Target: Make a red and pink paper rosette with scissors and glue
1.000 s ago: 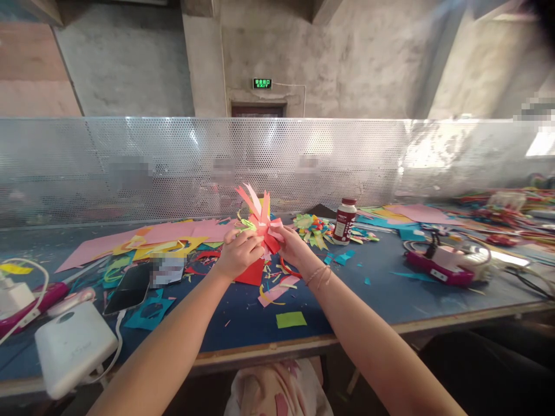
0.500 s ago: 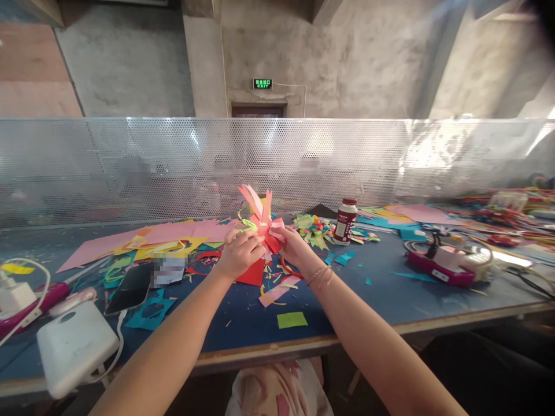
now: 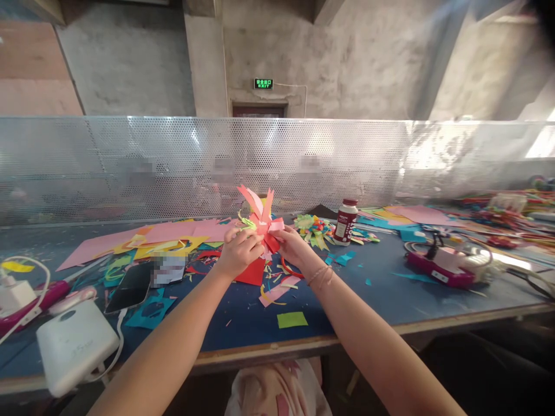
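A pink and red paper flower (image 3: 265, 224), made of looped and pointed strips, is held up over the table in front of me. My left hand (image 3: 241, 251) is closed around its left and lower side, with fingers curled. On the right, my right hand (image 3: 293, 244) pinches a pink strip at the flower's edge. The fingertips behind the strips are partly hidden. Beneath the hands lie a red paper sheet (image 3: 251, 273) and many small scraps. A green paper piece (image 3: 292, 319) rests near the front edge.
Right of the hands stand a multicoloured paper bunch (image 3: 315, 229) and a dark red bottle (image 3: 346, 222). A magenta power strip (image 3: 440, 271) sits further right. To the left are a phone (image 3: 130, 287) and a white power bank (image 3: 77, 348) with a cable. A perforated metal screen (image 3: 269, 167) lines the back.
Both hands stay in nearly the same place with the flower. The right fingers have shifted slightly at the pink strip on its right side.
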Motion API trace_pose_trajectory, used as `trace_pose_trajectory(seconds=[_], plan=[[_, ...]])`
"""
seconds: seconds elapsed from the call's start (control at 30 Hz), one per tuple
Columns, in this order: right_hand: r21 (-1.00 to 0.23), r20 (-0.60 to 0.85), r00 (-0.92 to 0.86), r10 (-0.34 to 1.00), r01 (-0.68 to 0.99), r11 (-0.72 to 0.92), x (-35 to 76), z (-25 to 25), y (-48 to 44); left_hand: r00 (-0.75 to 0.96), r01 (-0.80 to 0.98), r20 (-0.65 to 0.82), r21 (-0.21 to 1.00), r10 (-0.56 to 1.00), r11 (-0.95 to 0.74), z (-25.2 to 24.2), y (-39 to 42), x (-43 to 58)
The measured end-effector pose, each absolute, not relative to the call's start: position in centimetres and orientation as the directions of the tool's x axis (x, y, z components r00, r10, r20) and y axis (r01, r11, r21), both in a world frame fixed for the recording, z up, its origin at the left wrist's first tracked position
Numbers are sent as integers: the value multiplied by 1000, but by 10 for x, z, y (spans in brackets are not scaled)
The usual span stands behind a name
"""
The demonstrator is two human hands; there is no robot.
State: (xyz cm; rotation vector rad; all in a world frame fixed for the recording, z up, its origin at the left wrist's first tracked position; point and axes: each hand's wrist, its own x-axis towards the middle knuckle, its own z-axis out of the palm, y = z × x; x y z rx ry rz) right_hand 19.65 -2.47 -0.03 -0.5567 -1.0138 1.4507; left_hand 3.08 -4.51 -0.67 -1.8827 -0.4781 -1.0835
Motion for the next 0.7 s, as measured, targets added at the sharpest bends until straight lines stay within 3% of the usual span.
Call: trace_pose_trajectory(seconds=[0.2,0.3,0.37,0.43,0.53,0.6,0.7], plan=[[-829,195,-136,971,-552,89,194,-3,-24,559,668,827,-494,-63,-557,-9,-44,30],[-820,197,-117,973,-564,98,197,-4,-20,490,670,871,-409,-45,-620,-8,-42,30],[-813,177,-109,978,-576,82,203,-3,-15,333,664,943,-230,6,-711,-7,-38,30],[-792,131,-83,988,-608,54,211,-3,-9,81,591,984,82,160,-802,-5,-31,30],[-770,119,6,993,-630,96,221,-3,-3,-286,215,802,587,524,-781,0,-22,30],[-784,154,59,986,-600,159,222,-4,-1,-366,-119,600,728,712,-675,4,-19,30],[-816,179,155,972,-529,235,219,-4,-1,-266,-423,418,759,869,-495,10,-21,30]])
